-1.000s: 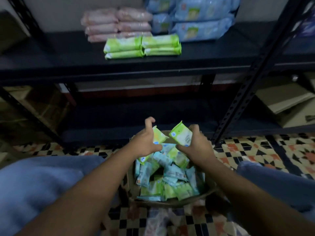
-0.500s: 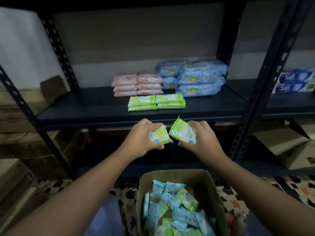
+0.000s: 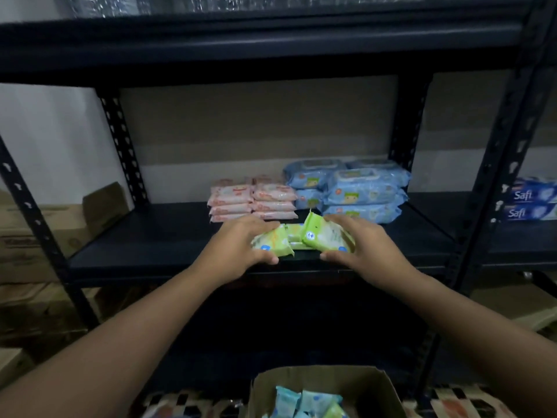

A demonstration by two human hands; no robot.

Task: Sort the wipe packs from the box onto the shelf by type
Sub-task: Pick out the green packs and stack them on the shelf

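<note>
The left hand [image 3: 238, 247] is pinching a soft, crinkly green pack [image 3: 272, 244], thumb under and fingers over; the right hand [image 3: 366, 247] is gripping a second green pack [image 3: 327, 236] likewise. Both flat rectangular packs are lying with long axes running left to right at frame centre, the right one tilted up at its inner corner. Both arms are reaching forward over the dark metal shelf [image 3: 150, 242], wrists level. Pink packs [image 3: 253, 202] and blue packs [image 3: 358, 188] are sitting stacked behind; the cardboard box [image 3: 361, 384] is sitting at the bottom.

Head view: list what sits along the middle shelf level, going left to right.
Pink wipe packs → blue wipe packs → Safi packs on the neighbouring shelf bay. The green packs held in front overlap these, so they are left out.
</note>
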